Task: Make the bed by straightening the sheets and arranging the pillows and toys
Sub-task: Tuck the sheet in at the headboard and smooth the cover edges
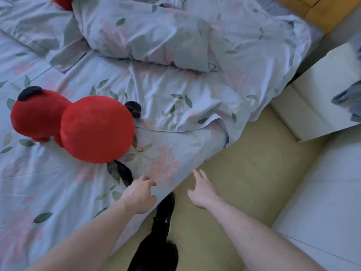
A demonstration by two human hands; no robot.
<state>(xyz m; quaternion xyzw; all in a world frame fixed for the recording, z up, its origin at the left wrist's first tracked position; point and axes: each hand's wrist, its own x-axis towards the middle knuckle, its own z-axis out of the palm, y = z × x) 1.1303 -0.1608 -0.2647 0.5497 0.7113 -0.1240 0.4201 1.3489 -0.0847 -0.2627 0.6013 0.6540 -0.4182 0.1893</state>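
Rumpled sheet point(175, 106) bears red plush toy point(93, 128) beside pillow point(144, 34)

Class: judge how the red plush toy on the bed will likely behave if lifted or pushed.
The red plush toy probably lifts easily, looking soft and stuffed. Its round body may roll when pushed. Its black ears look floppy and would likely dangle.

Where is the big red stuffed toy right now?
In the head view the red plush toy lies on the floral sheet at the left, just beyond the left hand and nearer than the rumpled pillow.
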